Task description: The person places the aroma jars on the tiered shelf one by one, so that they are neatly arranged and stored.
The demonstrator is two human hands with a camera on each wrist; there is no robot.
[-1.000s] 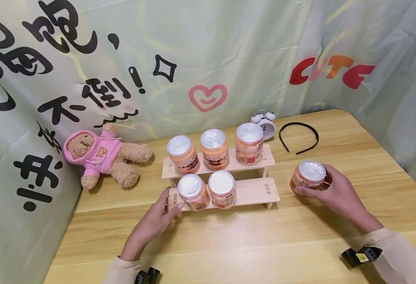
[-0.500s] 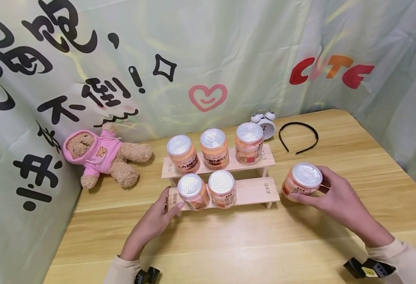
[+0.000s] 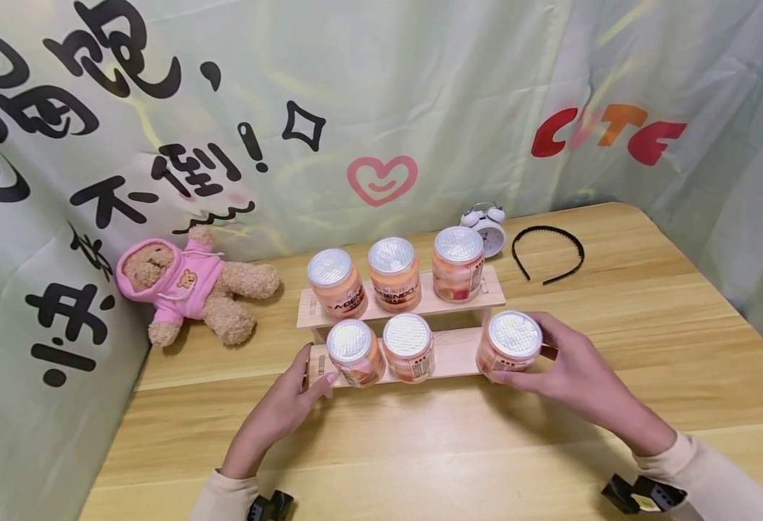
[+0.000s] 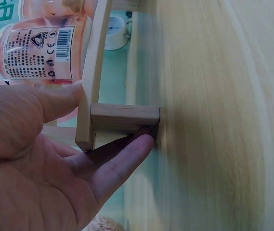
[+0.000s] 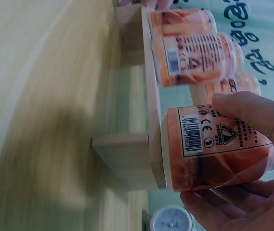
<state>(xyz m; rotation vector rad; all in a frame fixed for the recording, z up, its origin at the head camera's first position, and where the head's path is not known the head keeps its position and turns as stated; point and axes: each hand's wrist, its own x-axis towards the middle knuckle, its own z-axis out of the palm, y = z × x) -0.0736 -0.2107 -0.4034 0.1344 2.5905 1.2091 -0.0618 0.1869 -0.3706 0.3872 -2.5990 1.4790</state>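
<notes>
My right hand (image 3: 567, 365) grips a peach-coloured jar (image 5: 218, 149) with a ridged clear lid, thumb on the near side and fingers behind. The jar is upright, its base right at the right end of the lower step of a two-step wooden rack (image 3: 456, 352). At the rack's left end my left hand (image 3: 287, 396) holds the lower step, thumb along the board's edge and fingers against the leg (image 4: 124, 113). Two like jars stand on the left of that step, the outer jar (image 3: 355, 352) and the inner jar (image 3: 409, 347). Bare board shows between them and the held jar.
On the upper step stand three more jars, among them a middle jar (image 3: 394, 275). A white alarm clock (image 3: 489, 231) and a black headband (image 3: 551, 230) lie behind to the right. A teddy bear (image 3: 192, 282) in pink lies at the left by the printed curtain (image 3: 473, 108).
My right hand has carried the jar leftward from beside the rack to over the lower step's right end. The left hand has stayed at the rack's left end.
</notes>
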